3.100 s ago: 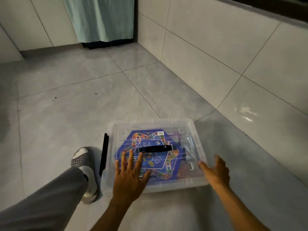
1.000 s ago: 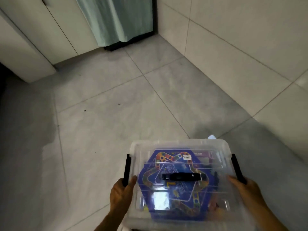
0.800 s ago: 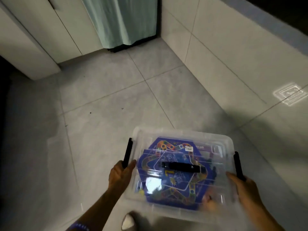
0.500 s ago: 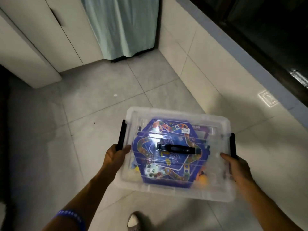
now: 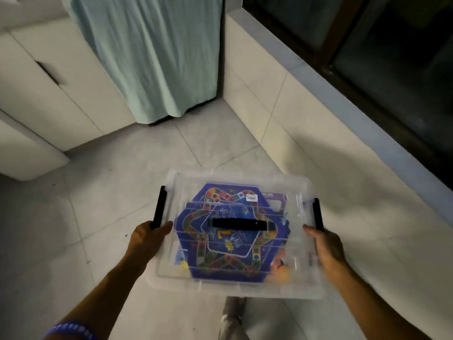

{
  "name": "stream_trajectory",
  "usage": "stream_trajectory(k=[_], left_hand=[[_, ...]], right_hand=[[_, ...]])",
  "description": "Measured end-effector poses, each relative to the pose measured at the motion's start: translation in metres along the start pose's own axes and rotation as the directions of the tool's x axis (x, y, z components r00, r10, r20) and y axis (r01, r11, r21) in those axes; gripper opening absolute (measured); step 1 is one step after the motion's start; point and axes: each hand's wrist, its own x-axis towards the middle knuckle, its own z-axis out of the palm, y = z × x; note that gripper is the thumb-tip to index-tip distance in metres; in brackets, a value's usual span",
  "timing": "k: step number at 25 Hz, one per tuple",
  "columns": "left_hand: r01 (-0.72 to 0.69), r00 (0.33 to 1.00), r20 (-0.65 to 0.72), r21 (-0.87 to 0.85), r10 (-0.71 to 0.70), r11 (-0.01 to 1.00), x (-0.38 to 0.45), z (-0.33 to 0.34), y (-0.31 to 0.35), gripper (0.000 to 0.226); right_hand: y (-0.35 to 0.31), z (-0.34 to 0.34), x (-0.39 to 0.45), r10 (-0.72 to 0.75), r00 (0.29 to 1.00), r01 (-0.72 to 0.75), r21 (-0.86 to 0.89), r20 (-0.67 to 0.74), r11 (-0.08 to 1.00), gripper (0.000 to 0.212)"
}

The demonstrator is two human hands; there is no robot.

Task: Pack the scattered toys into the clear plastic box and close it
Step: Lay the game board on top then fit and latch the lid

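A room in a home: pale tiled floor (image 5: 127, 207), white cupboard doors (image 5: 49, 94), a teal curtain (image 5: 157, 55) and a dark window (image 5: 392, 52) above a tiled ledge

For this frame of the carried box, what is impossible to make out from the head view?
- Toys under the game board: the board covers most of the clear box; only an orange blur shows at one corner.
- Fingers of the left hand and right hand: hidden beneath the box's sides.
- Price sticker: too small and blurred to read.
- Side latches: whether they are locked is unclear.
- Foot: cut off by the box and the bottom edge.
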Motion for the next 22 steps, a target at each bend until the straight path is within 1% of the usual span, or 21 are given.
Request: stream_trajectory(k=[3,6,9,10,12,15,17,18,20,22], left_hand=[[0.021,1.000,0.021,-0.035,-0.021,0.999,0.056,0.008,0.050,0.042],[0.058,0.997,0.048,-0.122,-0.053,0.991,0.120,0.014,0.102,0.034],[0.088,0.994,0.081,-0.161,-0.076,0.983,0.195,0.015,0.157,0.020],[0.086,0.995,0.073,-0.163,-0.075,0.983,0.224,0.017,0.178,0.019],[0.072,0.996,0.060,-0.131,-0.065,0.989,0.293,0.013,0.218,0.018],[0.073,0.992,0.109,-0.019,-0.070,0.997,0.382,0.011,0.256,0.025],[0.049,0.990,0.126,0.074,-0.058,0.996,0.449,0.021,0.281,0.030],[0.036,0.993,0.110,0.122,-0.050,0.992,0.481,0.027,0.294,0.034],[-0.015,0.996,0.085,0.213,-0.003,0.977,0.552,0.046,0.321,0.040],[-0.091,0.993,0.098,0.279,0.066,0.956,0.615,0.074,0.340,0.040]], right_hand=[[-0.051,0.027,0.049,0.032,0.999,-0.032,-0.029,-0.011,0.999,0.042],[-0.101,0.060,0.093,0.039,0.999,-0.040,-0.024,-0.014,0.999,0.045],[-0.146,0.112,0.146,0.062,0.998,-0.061,0.035,-0.029,0.998,0.048],[-0.162,0.132,0.167,0.070,0.997,-0.068,0.053,-0.032,0.996,0.047],[-0.192,0.179,0.207,0.101,0.994,-0.099,0.060,-0.031,0.993,0.041],[-0.225,0.242,0.258,0.159,0.987,-0.155,0.099,-0.035,0.983,0.038],[-0.230,0.283,0.308,0.200,0.980,-0.196,0.146,-0.015,0.970,0.042],[-0.232,0.299,0.330,0.212,0.977,-0.208,0.164,-0.008,0.964,0.046],[-0.238,0.340,0.380,0.246,0.968,-0.249,0.263,0.045,0.932,0.048],[-0.242,0.369,0.427,0.262,0.961,-0.276,0.400,0.091,0.874,0.035]])
